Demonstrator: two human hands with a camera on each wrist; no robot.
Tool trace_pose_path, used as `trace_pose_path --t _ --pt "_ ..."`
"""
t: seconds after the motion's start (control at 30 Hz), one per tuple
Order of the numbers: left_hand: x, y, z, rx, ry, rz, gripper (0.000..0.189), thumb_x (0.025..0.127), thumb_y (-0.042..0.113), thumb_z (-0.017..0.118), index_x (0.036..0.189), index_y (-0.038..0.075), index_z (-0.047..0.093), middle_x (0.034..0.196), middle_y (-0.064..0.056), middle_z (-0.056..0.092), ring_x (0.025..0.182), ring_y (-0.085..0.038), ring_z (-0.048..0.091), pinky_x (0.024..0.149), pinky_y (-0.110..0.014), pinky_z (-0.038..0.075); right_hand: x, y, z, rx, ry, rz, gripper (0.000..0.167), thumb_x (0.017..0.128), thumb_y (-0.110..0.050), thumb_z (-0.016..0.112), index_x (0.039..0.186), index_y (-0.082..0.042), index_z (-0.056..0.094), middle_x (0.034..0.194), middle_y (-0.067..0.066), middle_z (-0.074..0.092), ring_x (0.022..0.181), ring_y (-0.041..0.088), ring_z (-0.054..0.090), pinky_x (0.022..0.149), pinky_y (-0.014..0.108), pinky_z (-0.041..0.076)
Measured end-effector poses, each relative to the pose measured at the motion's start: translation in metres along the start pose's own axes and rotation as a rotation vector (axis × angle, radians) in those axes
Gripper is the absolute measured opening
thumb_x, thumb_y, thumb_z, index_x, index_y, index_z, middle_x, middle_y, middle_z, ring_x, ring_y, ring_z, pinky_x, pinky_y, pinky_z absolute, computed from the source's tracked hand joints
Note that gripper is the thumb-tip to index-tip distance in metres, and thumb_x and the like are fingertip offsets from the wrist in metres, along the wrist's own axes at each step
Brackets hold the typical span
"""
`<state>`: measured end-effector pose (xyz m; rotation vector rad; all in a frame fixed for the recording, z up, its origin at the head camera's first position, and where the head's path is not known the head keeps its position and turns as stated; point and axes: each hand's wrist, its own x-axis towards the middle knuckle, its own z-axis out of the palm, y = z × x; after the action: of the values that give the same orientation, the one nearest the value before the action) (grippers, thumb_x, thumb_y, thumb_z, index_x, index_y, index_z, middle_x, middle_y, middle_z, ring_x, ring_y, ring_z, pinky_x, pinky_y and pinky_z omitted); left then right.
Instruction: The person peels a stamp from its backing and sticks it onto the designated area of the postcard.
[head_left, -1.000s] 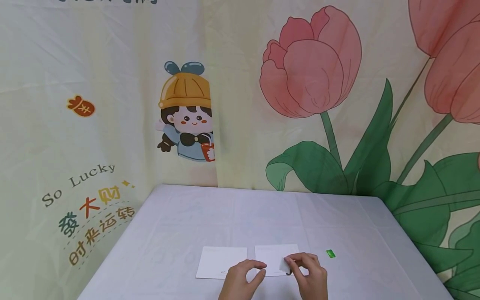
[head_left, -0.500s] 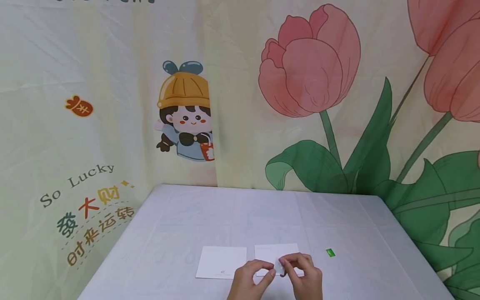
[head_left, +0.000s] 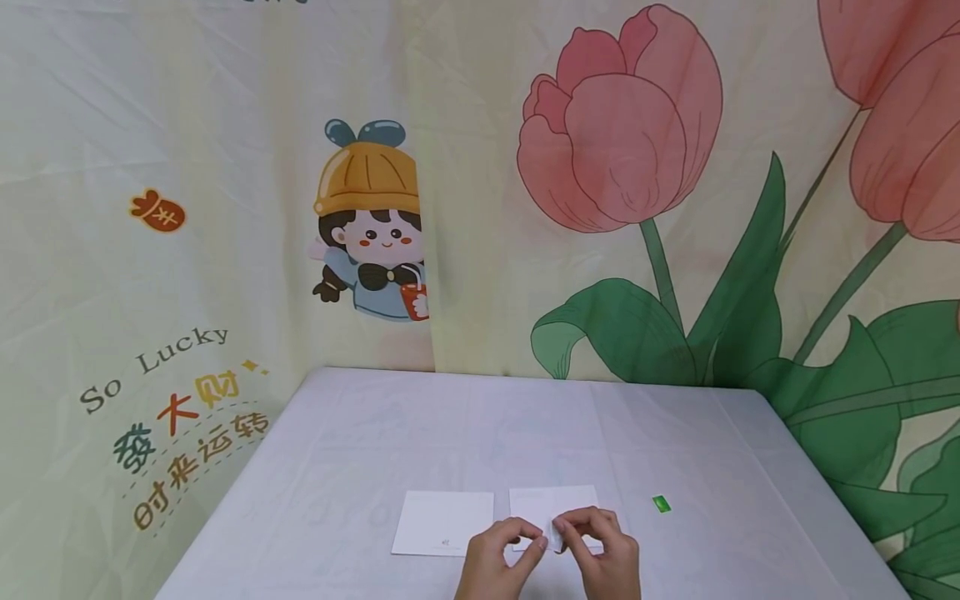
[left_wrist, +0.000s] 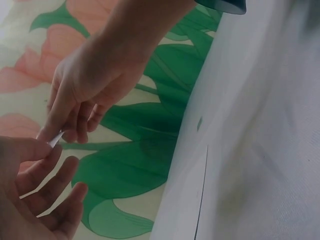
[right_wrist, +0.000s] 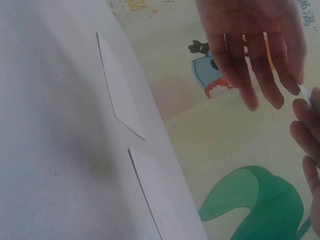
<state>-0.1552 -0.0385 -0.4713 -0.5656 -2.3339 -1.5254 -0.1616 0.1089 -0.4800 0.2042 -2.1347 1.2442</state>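
Note:
Between the two hands, in front of the right-hand white card (head_left: 551, 498), is a small, thin whitish piece (head_left: 553, 537) that looks like paper. My left hand (head_left: 497, 560) pinches its near edge with thumb and index finger; the other fingers spread loosely in the left wrist view. From the other side my right hand (head_left: 602, 552) grips the same whitish piece (left_wrist: 56, 139) between thumb and index finger. The hands are raised over the table, fingertips almost meeting. A second white card (head_left: 442, 522) with a tiny dark mark lies to the left.
A small shiny green rectangle (head_left: 661, 503) lies on the white-covered table (head_left: 450, 425), right of the hands. Behind the table hangs a printed backdrop (head_left: 480, 208) with tulips and a cartoon figure.
My left hand has moved right and met the whitish piece; my right hand has shifted slightly left with it. The cards and green rectangle stay put.

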Motion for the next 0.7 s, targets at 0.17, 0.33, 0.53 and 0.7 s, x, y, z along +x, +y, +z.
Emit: trace_pose_path --t 0.17,0.33,0.53,0.7 --pt "0.0014 0.0007 -0.0003 -0.021 -0.003 -0.063 0.012 0.087 0.025 0.064 0.083 0.014 0.068 0.08 0.009 0.066 0.08 -0.005 0.06 0.07 -0.029 0.05 -0.0002 0.0002 0.0005 0.046 -0.002 -0.011 0.018 0.073 -0.004 0.075 0.076 -0.018 0.065 0.062 -0.025 0.056 0.067 0.003 0.053 0.059 0.025 0.048" --pt "0.003 0.0023 -0.0018 -0.039 0.025 -0.106 0.009 0.087 0.024 0.064 0.083 0.016 0.066 0.08 0.009 0.066 0.08 -0.005 0.06 0.072 -0.031 0.05 -0.0009 0.0007 0.0002 0.102 -0.01 -0.026 0.02 0.074 -0.005 0.075 0.079 -0.021 0.065 0.061 -0.025 0.057 0.066 0.004 0.054 0.061 0.026 0.045" --pt "0.0051 0.0054 -0.004 -0.052 0.069 -0.156 0.009 0.088 0.022 0.063 0.084 0.014 0.064 0.081 0.008 0.066 0.078 -0.006 0.06 0.072 -0.03 0.05 -0.0021 -0.0003 -0.0001 0.135 -0.058 0.033 0.019 0.074 -0.008 0.076 0.082 -0.023 0.066 0.061 -0.023 0.058 0.066 0.005 0.054 0.063 0.026 0.042" --pt "0.005 0.0056 -0.0031 -0.069 0.104 -0.17 0.009 0.088 0.021 0.063 0.083 0.014 0.064 0.08 0.007 0.065 0.077 -0.006 0.06 0.071 -0.029 0.05 -0.0031 -0.0029 -0.001 0.149 -0.074 0.049 0.02 0.074 -0.008 0.077 0.081 -0.022 0.064 0.062 -0.022 0.058 0.066 0.005 0.054 0.066 0.026 0.04"
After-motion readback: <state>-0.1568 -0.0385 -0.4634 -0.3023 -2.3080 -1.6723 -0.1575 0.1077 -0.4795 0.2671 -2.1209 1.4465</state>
